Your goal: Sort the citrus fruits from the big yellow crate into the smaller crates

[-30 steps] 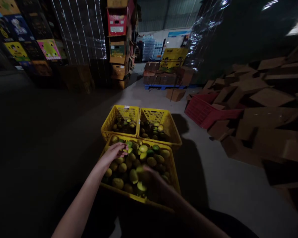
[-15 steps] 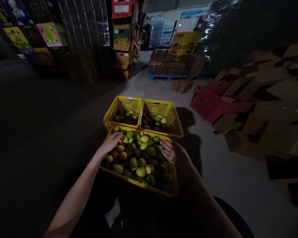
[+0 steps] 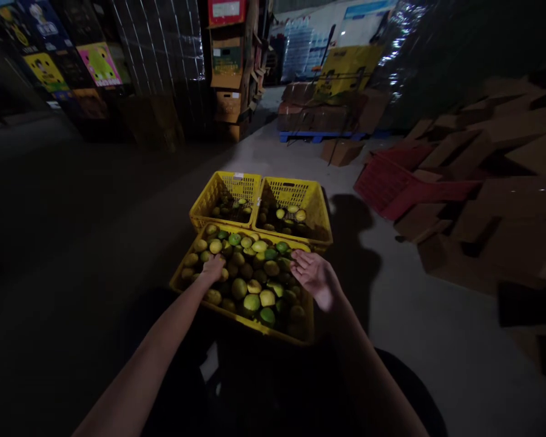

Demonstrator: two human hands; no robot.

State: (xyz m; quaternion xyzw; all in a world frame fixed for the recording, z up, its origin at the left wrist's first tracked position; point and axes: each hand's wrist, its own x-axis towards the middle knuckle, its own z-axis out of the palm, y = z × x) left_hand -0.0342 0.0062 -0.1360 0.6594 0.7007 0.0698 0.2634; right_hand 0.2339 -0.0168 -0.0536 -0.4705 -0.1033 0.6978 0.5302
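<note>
A yellow plastic crate (image 3: pixel 182 267) nearest me is filled with yellow and green lemons (image 3: pixel 252 302). My left hand (image 3: pixel 213 269) reaches down among the lemons on the crate's left side; its fingers point into the fruit and are mostly hidden, so a grip cannot be made out. Over the right rim is my right hand (image 3: pixel 316 278), open, palm turned inward, with outstretched fingers beside the fruit and nothing in them. Behind stand two more yellow crates, the left one (image 3: pixel 202 197) and the right one (image 3: pixel 321 209), each with some lemons at the bottom.
A red crate (image 3: pixel 386 185) and a heap of cardboard boxes (image 3: pixel 505 224) lie at the right. Farther back are a blue pallet (image 3: pixel 316 137) with stacked goods, a small carton (image 3: pixel 343 152) and a column of boxes (image 3: pixel 227 67). The light is dim.
My left hand has moved from the crate's far left edge nearer to me, lower among the lemons. My right hand stays at the right rim, its palm turned a little more upward.
</note>
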